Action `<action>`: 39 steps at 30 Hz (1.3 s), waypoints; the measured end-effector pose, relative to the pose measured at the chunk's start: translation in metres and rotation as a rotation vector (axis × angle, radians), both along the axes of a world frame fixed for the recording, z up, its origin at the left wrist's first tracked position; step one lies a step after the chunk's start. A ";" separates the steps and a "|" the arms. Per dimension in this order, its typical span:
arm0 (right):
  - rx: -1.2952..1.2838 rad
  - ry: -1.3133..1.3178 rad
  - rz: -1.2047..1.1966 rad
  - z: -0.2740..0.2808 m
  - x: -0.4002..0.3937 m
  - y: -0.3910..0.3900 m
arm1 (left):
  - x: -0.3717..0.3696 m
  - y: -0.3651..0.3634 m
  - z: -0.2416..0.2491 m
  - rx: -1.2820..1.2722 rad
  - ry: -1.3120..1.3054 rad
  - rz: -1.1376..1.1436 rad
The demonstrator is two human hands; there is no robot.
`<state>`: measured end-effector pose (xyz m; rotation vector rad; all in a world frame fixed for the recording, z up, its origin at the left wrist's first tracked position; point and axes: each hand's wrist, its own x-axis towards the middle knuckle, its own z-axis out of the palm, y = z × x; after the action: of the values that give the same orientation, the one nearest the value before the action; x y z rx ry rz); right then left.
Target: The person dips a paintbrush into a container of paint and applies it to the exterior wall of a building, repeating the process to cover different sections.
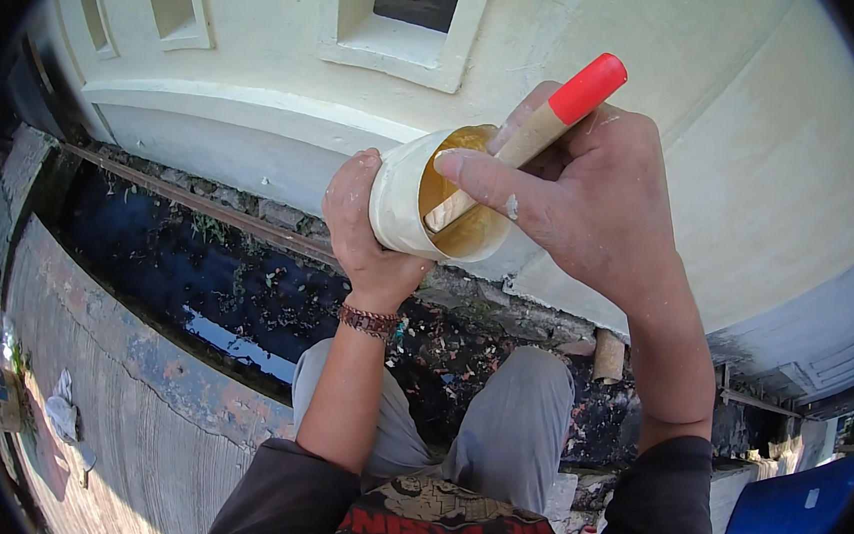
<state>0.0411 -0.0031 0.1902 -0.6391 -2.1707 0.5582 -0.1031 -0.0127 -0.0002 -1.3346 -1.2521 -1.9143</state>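
Note:
My left hand is wrapped round the side of a cream-white paint cup, which is tilted so its mouth faces me. Yellowish paint coats the inside of the cup. Between the thumb and fingers of my right hand is a paintbrush with a wooden handle and a red end. The brush slants down into the cup, its lower end against the inner wall; its bristles cannot be made out. White specks of paint mark my right thumb and hand.
A cream wall with small window openings rises in front. Below runs a ditch of dark water and litter, with a pipe end by the wall. Concrete paving lies left; a blue barrel stands lower right.

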 end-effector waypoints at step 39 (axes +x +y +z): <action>-0.536 0.133 -0.128 -0.017 0.051 0.041 | 0.019 -0.005 0.009 -0.502 0.018 -0.280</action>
<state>0.0925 0.0380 0.1728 -0.9844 -1.8412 1.0953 -0.0843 -0.0181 0.0092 -1.8565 -1.6855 -1.8235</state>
